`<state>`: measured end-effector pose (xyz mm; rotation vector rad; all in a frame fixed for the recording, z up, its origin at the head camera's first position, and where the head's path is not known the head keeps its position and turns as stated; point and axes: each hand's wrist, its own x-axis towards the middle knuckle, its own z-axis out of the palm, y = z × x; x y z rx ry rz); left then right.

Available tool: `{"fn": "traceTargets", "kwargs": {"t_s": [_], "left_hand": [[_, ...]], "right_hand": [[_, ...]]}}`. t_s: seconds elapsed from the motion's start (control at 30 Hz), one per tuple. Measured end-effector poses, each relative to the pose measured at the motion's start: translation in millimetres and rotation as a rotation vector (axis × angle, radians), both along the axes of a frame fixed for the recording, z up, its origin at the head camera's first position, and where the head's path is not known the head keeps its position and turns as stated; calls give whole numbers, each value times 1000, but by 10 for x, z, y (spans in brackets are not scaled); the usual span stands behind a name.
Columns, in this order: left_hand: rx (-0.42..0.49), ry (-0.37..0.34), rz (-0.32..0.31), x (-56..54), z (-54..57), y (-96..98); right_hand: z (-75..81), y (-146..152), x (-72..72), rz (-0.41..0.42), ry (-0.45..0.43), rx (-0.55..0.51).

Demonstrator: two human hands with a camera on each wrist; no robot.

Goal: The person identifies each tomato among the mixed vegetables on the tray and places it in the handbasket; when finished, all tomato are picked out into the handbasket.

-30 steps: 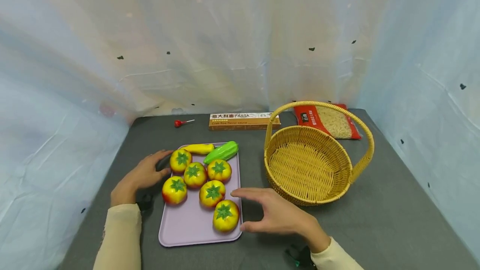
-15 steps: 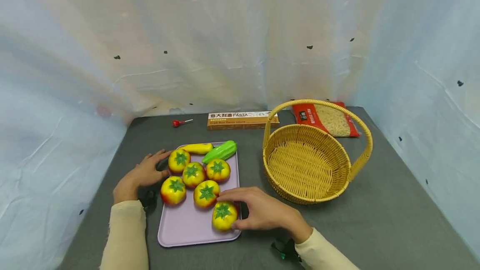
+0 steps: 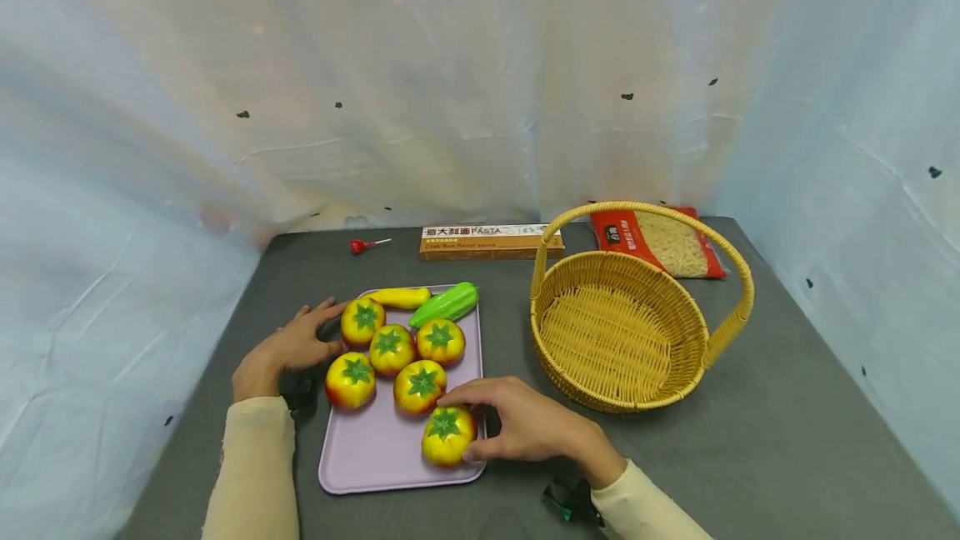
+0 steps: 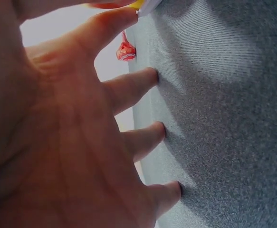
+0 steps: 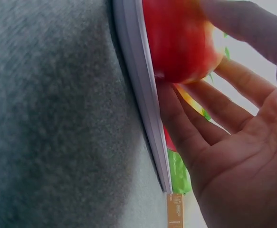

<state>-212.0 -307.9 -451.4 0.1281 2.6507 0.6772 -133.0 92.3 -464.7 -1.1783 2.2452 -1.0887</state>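
A lilac tray lies on the dark table, holding several yellow-red toy tomatoes with green star-shaped tops, a yellow pepper-like vegetable and a green cucumber-like one. My right hand grips the front-right tomato between thumb and fingers at the tray's right edge. In the right wrist view that tomato shows its red side, the fingers curving around it. Spread out at the tray's left side, my left hand has its fingertips on the tabletop, close to the back-left tomato.
Right of the tray stands a wicker basket with a tall arched handle. Behind it lies a red bag of pasta. A pasta box and a red lollipop lie along the back edge, before a pale curtain.
My right hand has moved left onto the front-right tomato and taken hold of it. The tomato behind it has shifted slightly left. My left hand has stayed at the tray's left side.
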Motion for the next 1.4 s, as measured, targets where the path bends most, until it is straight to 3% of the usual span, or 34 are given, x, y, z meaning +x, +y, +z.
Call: {"fn": "traceTargets", "kwargs": {"t_s": [0.33,0.53,0.73,0.93,1.17,1.3,1.4], "left_hand": [[-16,-11,27,-11,6,7],[-23,-20,25,-20,15,-4],[-27,-2,16,-39,34,-18],[-18,-28,43,1,18,14],[-13,-19,48,-20,-4,26],[-14,-20,50,-20,5,21],[-12,-26,56,-24,3,25]], "right_hand": [[12,4,20,-6,-4,-33],[194,130,43,-64,1,-75],[475,475,52,-183,25,-188],[634,1008,36,-310,117,-240],[710,1504,18,-512,171,-227],[711,1590,-19,-607,188,-190],[670,1550,-72,-632,181,-187]]}}
